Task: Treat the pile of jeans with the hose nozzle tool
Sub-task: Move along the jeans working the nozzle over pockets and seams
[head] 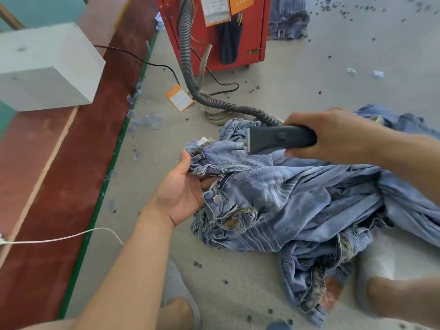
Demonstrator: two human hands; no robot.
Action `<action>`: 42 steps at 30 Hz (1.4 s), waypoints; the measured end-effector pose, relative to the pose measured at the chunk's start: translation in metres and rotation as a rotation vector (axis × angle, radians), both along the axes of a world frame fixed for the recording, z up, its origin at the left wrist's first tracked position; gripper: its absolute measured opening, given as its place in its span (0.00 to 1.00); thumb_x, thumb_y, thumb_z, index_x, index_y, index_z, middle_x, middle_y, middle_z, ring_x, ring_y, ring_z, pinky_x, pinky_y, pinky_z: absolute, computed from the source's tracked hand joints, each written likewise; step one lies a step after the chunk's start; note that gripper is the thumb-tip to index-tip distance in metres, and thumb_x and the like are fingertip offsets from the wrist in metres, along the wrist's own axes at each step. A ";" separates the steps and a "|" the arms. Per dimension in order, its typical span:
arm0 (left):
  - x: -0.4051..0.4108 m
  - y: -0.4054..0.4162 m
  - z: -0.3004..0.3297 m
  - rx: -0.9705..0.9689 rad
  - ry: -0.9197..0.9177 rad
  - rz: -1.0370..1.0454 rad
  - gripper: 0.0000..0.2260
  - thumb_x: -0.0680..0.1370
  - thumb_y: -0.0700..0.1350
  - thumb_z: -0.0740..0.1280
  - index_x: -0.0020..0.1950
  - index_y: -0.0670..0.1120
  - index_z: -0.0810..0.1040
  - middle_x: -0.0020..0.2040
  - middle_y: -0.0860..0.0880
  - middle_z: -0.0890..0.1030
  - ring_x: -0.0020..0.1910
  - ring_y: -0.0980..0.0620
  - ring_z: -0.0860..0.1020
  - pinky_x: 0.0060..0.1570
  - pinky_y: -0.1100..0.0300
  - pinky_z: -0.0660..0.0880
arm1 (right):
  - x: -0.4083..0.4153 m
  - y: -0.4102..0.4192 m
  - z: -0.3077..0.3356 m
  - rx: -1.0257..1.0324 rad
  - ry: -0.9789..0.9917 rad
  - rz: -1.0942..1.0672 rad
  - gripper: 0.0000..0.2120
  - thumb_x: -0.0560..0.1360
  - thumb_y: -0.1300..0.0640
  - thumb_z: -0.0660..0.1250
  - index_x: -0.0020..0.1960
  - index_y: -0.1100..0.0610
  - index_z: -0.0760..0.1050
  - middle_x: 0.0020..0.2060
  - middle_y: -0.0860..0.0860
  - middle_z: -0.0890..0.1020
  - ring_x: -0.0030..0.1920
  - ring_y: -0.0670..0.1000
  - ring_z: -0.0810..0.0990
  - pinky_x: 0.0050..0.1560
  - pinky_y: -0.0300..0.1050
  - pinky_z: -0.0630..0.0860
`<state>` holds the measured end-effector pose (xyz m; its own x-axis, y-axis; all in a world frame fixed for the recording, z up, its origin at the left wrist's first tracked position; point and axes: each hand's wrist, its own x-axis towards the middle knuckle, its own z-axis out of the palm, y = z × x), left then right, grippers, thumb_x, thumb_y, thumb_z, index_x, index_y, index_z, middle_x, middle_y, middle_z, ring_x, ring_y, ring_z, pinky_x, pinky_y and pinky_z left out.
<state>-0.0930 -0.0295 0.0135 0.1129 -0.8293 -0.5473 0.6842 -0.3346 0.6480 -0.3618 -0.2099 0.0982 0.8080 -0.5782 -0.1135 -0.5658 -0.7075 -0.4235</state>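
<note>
Denim is bunched under both hands on the floor (238, 270). My right hand (333, 134) is wrapped round the nozzle (281, 138), whose flat mouth sits right at the waistband of the top jeans (273, 186). My left hand (183, 189) lies palm up at the waistband, fingers tucked into the cloth and gripping it beside the open zip.

Risks, as I judge them: the nozzle mouth is near my left fingertips, so a careless pass toward them could catch them. Loose folds may be drawn into the mouth if I don't keep the cloth taut. The hose (190, 67) curves from the red machine (214, 32) across the floor and under my right wrist; a hard pull could kink it or drag the pile. A black cable (147, 63) lies close to it and could snag.

Count: one nozzle, one hose, one machine, one white block (47, 67) on the left ledge, one orange tag (179, 97) on the floor. The pile holds several jeans; I cannot tell how many. Dark specks scatter widely.
</note>
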 end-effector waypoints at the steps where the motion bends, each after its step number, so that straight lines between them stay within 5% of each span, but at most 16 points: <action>1: 0.000 0.000 0.000 -0.001 0.002 0.001 0.28 0.86 0.61 0.50 0.72 0.44 0.78 0.67 0.39 0.81 0.60 0.42 0.83 0.59 0.45 0.81 | -0.004 -0.003 0.001 -0.011 0.031 -0.018 0.13 0.73 0.39 0.73 0.53 0.33 0.71 0.36 0.33 0.80 0.38 0.34 0.78 0.32 0.38 0.68; 7: -0.001 -0.001 -0.001 -0.008 0.012 -0.002 0.28 0.86 0.61 0.50 0.73 0.45 0.76 0.65 0.39 0.82 0.59 0.43 0.84 0.55 0.46 0.82 | 0.010 0.022 -0.021 -0.093 0.222 0.120 0.16 0.74 0.36 0.70 0.57 0.37 0.70 0.41 0.40 0.80 0.41 0.47 0.79 0.41 0.51 0.79; 15: -0.002 -0.004 0.003 0.021 -0.088 0.000 0.23 0.83 0.61 0.60 0.61 0.48 0.86 0.59 0.41 0.85 0.56 0.45 0.84 0.55 0.46 0.83 | 0.002 0.007 0.009 0.024 -0.110 -0.028 0.13 0.73 0.41 0.74 0.54 0.37 0.73 0.37 0.36 0.81 0.40 0.34 0.79 0.35 0.30 0.70; 19: -0.012 -0.003 0.010 0.031 -0.172 -0.053 0.20 0.76 0.48 0.73 0.65 0.41 0.82 0.65 0.39 0.82 0.61 0.44 0.82 0.61 0.46 0.80 | -0.014 -0.002 0.009 0.009 -0.069 -0.079 0.13 0.72 0.39 0.73 0.54 0.37 0.74 0.34 0.40 0.80 0.40 0.34 0.78 0.31 0.36 0.67; 22: -0.028 0.000 0.003 0.168 -0.292 -0.056 0.20 0.72 0.43 0.78 0.64 0.42 0.82 0.58 0.41 0.86 0.58 0.41 0.84 0.55 0.45 0.82 | -0.016 -0.001 0.006 -0.001 -0.055 -0.064 0.14 0.72 0.37 0.71 0.54 0.36 0.73 0.36 0.36 0.80 0.40 0.35 0.78 0.31 0.38 0.68; 24: -0.036 0.003 -0.005 0.226 -0.374 -0.038 0.13 0.75 0.34 0.74 0.60 0.42 0.82 0.53 0.40 0.87 0.53 0.39 0.85 0.53 0.43 0.82 | -0.016 0.001 0.001 -0.007 -0.006 -0.034 0.14 0.72 0.37 0.71 0.55 0.35 0.72 0.36 0.36 0.80 0.38 0.37 0.79 0.31 0.38 0.69; 27: -0.034 0.012 -0.019 0.224 -0.403 -0.050 0.18 0.74 0.23 0.63 0.55 0.41 0.82 0.50 0.40 0.87 0.44 0.43 0.86 0.37 0.53 0.82 | -0.019 -0.002 -0.010 -0.056 0.134 0.032 0.14 0.74 0.40 0.71 0.56 0.35 0.70 0.39 0.40 0.80 0.37 0.42 0.78 0.36 0.40 0.71; 34: -0.025 0.040 -0.033 0.163 -0.447 -0.118 0.26 0.71 0.20 0.65 0.55 0.50 0.82 0.53 0.47 0.88 0.49 0.51 0.86 0.41 0.62 0.80 | -0.024 -0.008 -0.024 -0.193 0.250 0.015 0.15 0.76 0.43 0.70 0.58 0.34 0.67 0.41 0.39 0.78 0.37 0.37 0.72 0.31 0.37 0.63; 39: -0.015 0.050 -0.042 0.237 -0.238 -0.162 0.26 0.71 0.21 0.63 0.66 0.39 0.76 0.57 0.39 0.85 0.52 0.43 0.84 0.43 0.53 0.79 | -0.020 -0.016 -0.024 -0.143 0.183 -0.056 0.16 0.76 0.45 0.72 0.52 0.34 0.65 0.36 0.34 0.73 0.36 0.38 0.72 0.32 0.42 0.66; 42: -0.014 0.054 -0.044 0.304 -0.099 -0.179 0.23 0.74 0.28 0.67 0.70 0.34 0.75 0.66 0.32 0.79 0.57 0.38 0.79 0.57 0.48 0.79 | -0.020 -0.022 -0.025 -0.143 0.182 -0.082 0.16 0.77 0.44 0.72 0.54 0.36 0.64 0.35 0.35 0.73 0.35 0.43 0.74 0.32 0.42 0.66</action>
<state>-0.1069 0.0250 -0.0304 0.0451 -0.6420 -0.7654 0.5361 -0.6310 0.5608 -0.3821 -0.2315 0.0730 0.7316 -0.6614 -0.1652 -0.6814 -0.7018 -0.2080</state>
